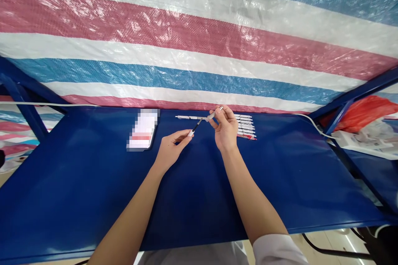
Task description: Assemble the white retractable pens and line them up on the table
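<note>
My left hand point(172, 147) is closed in a pinch on a thin dark refill point(196, 125) that slants up to the right. My right hand point(226, 127) is closed around a white pen barrel point(214, 113), held tilted just above the blue table point(93, 182). The refill's tip meets the lower end of the barrel between the two hands. Another white pen point(189, 117) lies flat just behind the hands. A row of several white pens with red ends point(246, 127) lies directly right of my right hand.
A blurred white card with a red band point(143, 128) lies left of the hands. A striped red, white and blue tarp point(199, 49) hangs behind the table. A white cable point(312, 124) and a red bag point(363, 112) sit at the right.
</note>
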Tool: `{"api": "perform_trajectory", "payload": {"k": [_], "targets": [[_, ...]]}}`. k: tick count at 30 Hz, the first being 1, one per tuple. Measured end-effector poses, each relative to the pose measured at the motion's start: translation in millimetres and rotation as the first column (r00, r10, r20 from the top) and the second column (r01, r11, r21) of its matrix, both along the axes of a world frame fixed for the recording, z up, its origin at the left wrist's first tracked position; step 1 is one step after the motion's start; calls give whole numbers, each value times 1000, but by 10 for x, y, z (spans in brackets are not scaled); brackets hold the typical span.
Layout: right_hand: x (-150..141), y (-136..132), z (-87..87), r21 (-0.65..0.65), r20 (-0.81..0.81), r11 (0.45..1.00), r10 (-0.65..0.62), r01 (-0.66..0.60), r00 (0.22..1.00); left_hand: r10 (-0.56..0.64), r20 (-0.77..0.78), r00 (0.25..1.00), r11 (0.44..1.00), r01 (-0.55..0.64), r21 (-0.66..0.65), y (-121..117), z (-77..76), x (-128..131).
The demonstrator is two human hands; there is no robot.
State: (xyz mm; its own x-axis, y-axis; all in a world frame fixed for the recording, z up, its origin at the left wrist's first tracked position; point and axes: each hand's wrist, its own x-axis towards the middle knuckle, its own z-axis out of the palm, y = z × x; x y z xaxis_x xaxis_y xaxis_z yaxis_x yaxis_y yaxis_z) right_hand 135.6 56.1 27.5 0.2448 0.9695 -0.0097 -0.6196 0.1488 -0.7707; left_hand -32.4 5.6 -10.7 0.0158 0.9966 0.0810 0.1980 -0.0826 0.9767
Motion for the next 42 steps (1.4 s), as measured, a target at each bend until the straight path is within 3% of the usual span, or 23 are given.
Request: {"api": "perform_trajectory", "payload": {"k": [10,42], "targets": [[-30,-32,-50,-26,-12,994,-102,102,995,-4,-108,994,997,12,81,-15,25,1],[1,-117,-177,-56,68,993,-97,101,993,-9,-215,977,984,48,174,-30,42,33]]}}
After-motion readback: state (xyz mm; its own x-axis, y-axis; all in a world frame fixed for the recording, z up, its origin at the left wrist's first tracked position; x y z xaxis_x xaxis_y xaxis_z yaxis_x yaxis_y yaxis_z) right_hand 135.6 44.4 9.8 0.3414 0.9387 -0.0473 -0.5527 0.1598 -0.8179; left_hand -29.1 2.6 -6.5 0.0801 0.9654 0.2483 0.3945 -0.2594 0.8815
